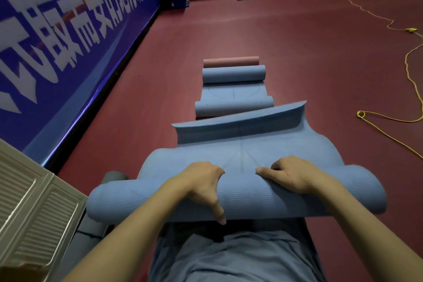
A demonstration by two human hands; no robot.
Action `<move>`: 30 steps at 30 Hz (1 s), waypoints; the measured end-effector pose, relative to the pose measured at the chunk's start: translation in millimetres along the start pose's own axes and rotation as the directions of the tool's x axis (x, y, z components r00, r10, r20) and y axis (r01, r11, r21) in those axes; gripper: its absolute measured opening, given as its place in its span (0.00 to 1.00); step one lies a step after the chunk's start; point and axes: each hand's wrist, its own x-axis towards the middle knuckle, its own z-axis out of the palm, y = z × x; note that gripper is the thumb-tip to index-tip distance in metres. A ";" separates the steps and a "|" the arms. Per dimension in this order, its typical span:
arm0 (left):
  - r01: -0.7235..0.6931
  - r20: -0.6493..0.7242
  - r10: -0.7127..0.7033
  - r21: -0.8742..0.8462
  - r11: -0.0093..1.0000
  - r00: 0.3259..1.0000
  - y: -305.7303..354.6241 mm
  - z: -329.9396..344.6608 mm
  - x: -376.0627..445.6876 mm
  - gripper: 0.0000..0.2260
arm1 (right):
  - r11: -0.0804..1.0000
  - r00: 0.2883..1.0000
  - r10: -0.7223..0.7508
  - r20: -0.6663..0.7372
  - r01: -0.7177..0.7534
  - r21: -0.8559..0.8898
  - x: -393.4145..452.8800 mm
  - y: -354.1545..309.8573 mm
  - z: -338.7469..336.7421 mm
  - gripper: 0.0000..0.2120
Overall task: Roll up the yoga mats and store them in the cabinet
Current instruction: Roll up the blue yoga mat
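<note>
Head view: we see both hands on a partly rolled blue yoga mat, foam with a fine wavy ribbed texture, the thick cylinder lying crosswise just in front of the person's lap. Left hand grips the roll, fingers curled over its top, thumb down the near face. Right hand also clamps the roll from above, fingers curled over the crest, forefinger pointing left. The unrolled part runs away from us along the dark red floor, far edge curled upward, faint printed lines on its surface. Beyond it a second blue mat lies flat in the middle with a rolled end at each side, and a pink rolled mat sits touching its far roll. Left edge of floor: blue banner with white characters. Lower left: beige cabinet with louvred, slatted door panels. Right side: thin yellow cord looping over the floor.
</note>
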 end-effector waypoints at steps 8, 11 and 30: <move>-0.016 -0.054 0.000 -0.294 0.956 0.999 -26.7 -15.0 11.1 0.53 | 0.994 0.738 -0.018 -0.675 0.087 0.069 -23.3 10.2 26.9 0.17; -0.055 -0.099 0.019 -0.373 0.926 0.995 -30.8 -15.2 12.9 0.50 | 0.998 0.815 -0.051 -0.577 0.059 -0.006 -33.1 9.9 24.6 0.23; 0.045 -0.190 -0.005 0.207 0.977 0.982 -1.3 -19.5 14.2 0.38 | 0.984 0.960 -0.074 -0.270 0.026 -0.175 3.9 -15.0 -10.9 0.31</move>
